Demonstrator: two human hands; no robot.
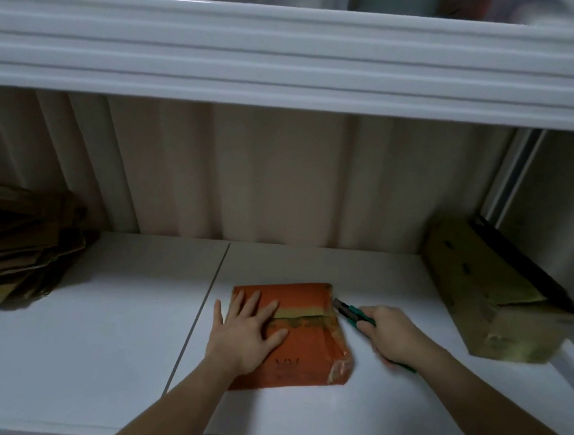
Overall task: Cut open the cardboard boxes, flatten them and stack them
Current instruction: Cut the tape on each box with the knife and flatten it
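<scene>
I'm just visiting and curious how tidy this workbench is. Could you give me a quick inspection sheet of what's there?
Surface: white table with a seam running front to back.
Job's things: orange box lying flat, a strip of tape across its top; green utility knife, blade at the box's right edge; brown box at right, flap up; pile of flattened cardboard at left.
Clutter: nothing seen.
Hands: left hand presses flat on the orange box; right hand grips the knife.
Cables: nothing seen.
Surroundings: white shelf overhead, pale ribbed wall behind.
</scene>
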